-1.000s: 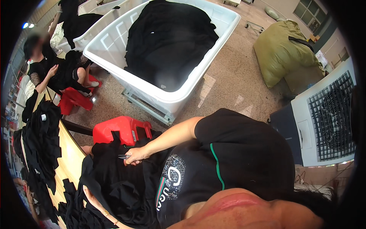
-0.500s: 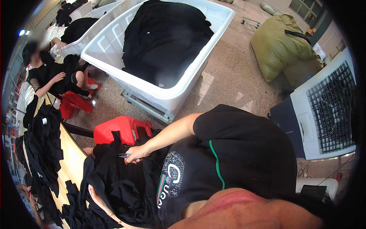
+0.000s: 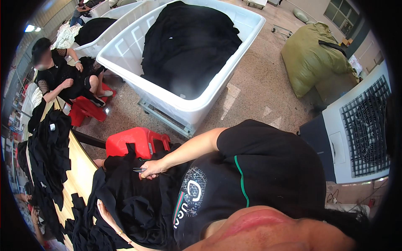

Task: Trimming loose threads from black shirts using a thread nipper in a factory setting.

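The right hand (image 3: 151,170) is closed around small metal snips (image 3: 138,170), their short blades pointing away from the wearer's chest. The left hand (image 3: 104,212), nearer the picture's lower edge, lies with long, straight fingers against the black cloth (image 3: 140,209); its thumb side is hidden, so whether it pinches the fabric cannot be told. That cloth spreads beneath and between both hands, soft and matte, bunched into deep rounded folds.

Just past the snips, the cloth meets the edge of a pale wooden table (image 3: 81,167), whose smooth, grained top shows as a curving strip. Along it lie ragged-edged black pieces (image 3: 50,146), limp and overlapping.

Just above the right hand's grip stands a red plastic stool (image 3: 127,142), rounded and glossy, close against the cloth. Further above, speckled floor (image 3: 247,67) gives open room, stretching to the upper right.

Beyond the stool, a deep white tub (image 3: 201,106) with a thick, rounded rim sits on a metal frame (image 3: 167,119), heaped with black fabric (image 3: 190,46). Well to the right are a boxy cooler (image 3: 364,125) with a gridded face and a bulging, creased olive sack (image 3: 310,58). At upper left, well apart from the grip, a seated co-worker (image 3: 58,77) wears black.
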Demonstrator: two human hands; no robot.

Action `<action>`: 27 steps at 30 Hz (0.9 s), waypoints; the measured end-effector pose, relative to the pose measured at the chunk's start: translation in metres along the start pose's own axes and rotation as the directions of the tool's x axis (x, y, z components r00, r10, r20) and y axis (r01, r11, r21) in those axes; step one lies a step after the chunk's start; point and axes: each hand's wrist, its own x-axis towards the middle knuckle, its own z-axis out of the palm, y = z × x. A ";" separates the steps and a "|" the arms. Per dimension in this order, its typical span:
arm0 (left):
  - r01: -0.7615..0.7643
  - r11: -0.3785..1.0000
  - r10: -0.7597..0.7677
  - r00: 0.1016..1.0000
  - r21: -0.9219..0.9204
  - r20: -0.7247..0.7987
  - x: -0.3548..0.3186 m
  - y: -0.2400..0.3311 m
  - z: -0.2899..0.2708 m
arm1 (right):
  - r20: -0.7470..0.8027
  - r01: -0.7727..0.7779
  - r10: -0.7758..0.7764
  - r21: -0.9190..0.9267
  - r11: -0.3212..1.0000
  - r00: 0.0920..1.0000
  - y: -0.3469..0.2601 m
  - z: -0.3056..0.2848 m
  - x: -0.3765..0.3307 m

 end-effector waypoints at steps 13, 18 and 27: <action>-0.023 1.000 0.024 0.996 -0.017 0.081 -0.001 -0.012 -0.006 | 0.003 -0.004 0.004 0.007 1.000 1.000 0.000 0.003 0.002; -0.027 0.999 0.029 0.993 -0.019 0.113 -0.003 -0.019 -0.008 | 0.009 0.001 -0.001 0.014 1.000 1.000 0.003 -0.001 0.002; 0.084 0.988 -0.053 0.973 -0.130 0.225 0.002 -0.018 -0.008 | 0.009 -0.003 0.003 0.024 1.000 1.000 -0.004 -0.004 0.001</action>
